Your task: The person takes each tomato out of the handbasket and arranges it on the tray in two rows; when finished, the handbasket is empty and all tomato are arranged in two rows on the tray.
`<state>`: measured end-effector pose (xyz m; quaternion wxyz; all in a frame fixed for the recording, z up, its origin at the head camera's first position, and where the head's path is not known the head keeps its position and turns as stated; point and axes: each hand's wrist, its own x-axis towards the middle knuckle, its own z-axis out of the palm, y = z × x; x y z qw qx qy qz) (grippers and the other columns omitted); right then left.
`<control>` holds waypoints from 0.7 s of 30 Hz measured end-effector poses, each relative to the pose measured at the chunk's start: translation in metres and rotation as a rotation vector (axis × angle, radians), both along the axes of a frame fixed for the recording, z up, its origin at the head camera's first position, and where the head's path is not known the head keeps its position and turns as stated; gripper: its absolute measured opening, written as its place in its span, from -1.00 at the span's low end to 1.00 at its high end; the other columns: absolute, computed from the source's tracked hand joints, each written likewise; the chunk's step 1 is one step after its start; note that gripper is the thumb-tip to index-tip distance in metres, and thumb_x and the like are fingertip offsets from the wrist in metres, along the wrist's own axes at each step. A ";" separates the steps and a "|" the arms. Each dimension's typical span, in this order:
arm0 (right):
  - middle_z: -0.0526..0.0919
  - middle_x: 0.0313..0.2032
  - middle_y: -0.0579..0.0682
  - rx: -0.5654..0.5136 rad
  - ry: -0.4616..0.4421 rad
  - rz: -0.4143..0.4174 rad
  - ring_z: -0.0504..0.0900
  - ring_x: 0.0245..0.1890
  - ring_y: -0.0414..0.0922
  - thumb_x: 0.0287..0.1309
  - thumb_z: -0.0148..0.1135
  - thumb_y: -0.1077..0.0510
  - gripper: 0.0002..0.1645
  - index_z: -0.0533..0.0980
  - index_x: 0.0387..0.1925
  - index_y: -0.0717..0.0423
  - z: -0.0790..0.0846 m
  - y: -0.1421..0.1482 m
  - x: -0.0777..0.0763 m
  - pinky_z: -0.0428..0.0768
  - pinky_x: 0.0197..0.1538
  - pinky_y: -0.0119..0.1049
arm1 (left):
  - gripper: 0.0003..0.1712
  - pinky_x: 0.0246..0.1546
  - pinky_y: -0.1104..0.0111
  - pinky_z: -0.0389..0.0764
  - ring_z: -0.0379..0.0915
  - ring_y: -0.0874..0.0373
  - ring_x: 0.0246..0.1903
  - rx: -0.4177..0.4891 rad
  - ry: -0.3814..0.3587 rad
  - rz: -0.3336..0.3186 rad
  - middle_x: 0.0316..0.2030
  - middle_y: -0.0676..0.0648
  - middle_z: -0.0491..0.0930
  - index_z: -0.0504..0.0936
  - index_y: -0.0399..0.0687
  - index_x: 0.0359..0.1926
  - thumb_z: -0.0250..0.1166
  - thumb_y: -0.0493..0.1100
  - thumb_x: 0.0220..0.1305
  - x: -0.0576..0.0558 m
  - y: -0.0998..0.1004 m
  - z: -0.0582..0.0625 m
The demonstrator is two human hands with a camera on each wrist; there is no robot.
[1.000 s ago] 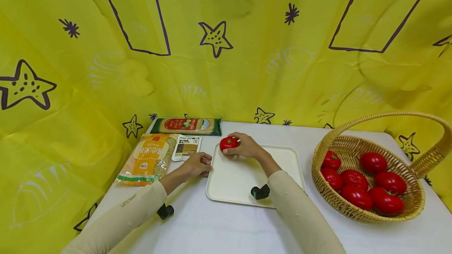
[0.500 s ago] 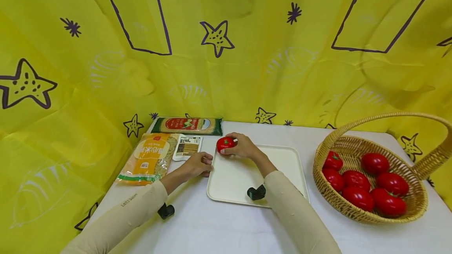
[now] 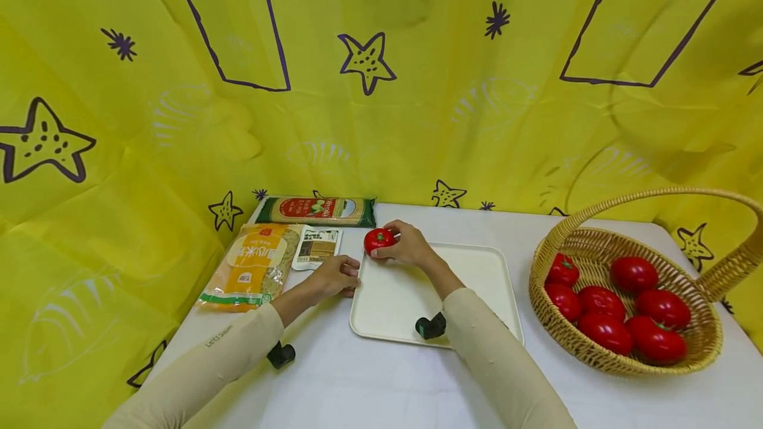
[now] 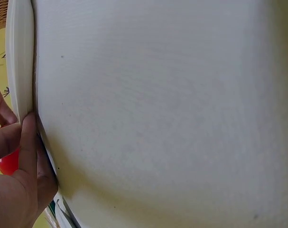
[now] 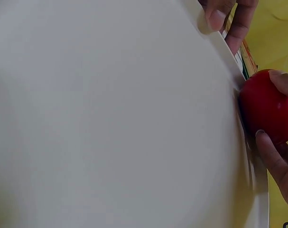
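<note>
My right hand [image 3: 412, 247] grips a shiny red tomato [image 3: 377, 240] with a green stem at the far left corner of a cream tray [image 3: 417, 293]. In the right wrist view the tomato [image 5: 267, 107] sits against the tray's rim, with fingers and thumb around it. At the tray's left edge, my left hand [image 3: 330, 278] pinches the rim, its thumb on the inner side and fingers outside. The left wrist view shows this hand [image 4: 20, 175] on the rim, with part of the red tomato [image 4: 9, 163] behind it.
A wicker basket [image 3: 539, 306] with a tall handle holds several red tomatoes [image 3: 602, 333] at the right. Left of the tray lie an orange bag [image 3: 253, 263], a small white packet [image 3: 318, 248] and a green-ended noodle pack [image 3: 316, 212]. A yellow curtain [image 3: 417, 131] hangs behind the table.
My right hand has moved the tomato slightly left, toward the tray's far left corner, and then nearly stopped. My left hand has stayed at the tray's left edge.
</note>
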<state>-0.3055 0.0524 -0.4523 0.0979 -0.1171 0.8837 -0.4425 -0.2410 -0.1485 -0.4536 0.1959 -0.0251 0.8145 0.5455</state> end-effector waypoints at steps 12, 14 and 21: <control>0.55 0.18 0.17 -0.032 -0.014 0.039 0.58 0.12 0.09 0.06 0.52 0.09 -0.22 0.42 0.29 0.19 0.006 0.004 0.001 0.64 0.20 -0.06 | -0.55 -0.36 0.38 0.75 0.49 0.16 -0.38 -0.001 0.002 -0.012 -0.24 -0.13 0.51 0.47 -0.43 0.15 0.29 -0.47 0.22 0.000 0.000 0.000; 0.54 0.19 0.18 -0.039 -0.018 0.049 0.58 0.14 0.10 0.05 0.53 0.09 -0.18 0.39 0.31 0.20 0.007 0.005 0.000 0.65 0.19 -0.07 | -0.55 -0.36 0.39 0.75 0.49 0.16 -0.38 -0.001 0.001 -0.014 -0.24 -0.13 0.50 0.47 -0.43 0.14 0.29 -0.47 0.22 0.000 0.000 0.000; 0.52 0.24 0.18 -0.025 0.010 0.076 0.56 0.18 0.13 0.07 0.50 0.04 -0.12 0.34 0.37 0.15 0.019 0.016 0.001 0.72 0.06 -0.09 | -0.56 -0.38 0.39 0.75 0.49 0.16 -0.39 0.002 -0.002 0.001 -0.24 -0.12 0.50 0.49 -0.41 0.14 0.29 -0.47 0.22 0.000 0.000 -0.001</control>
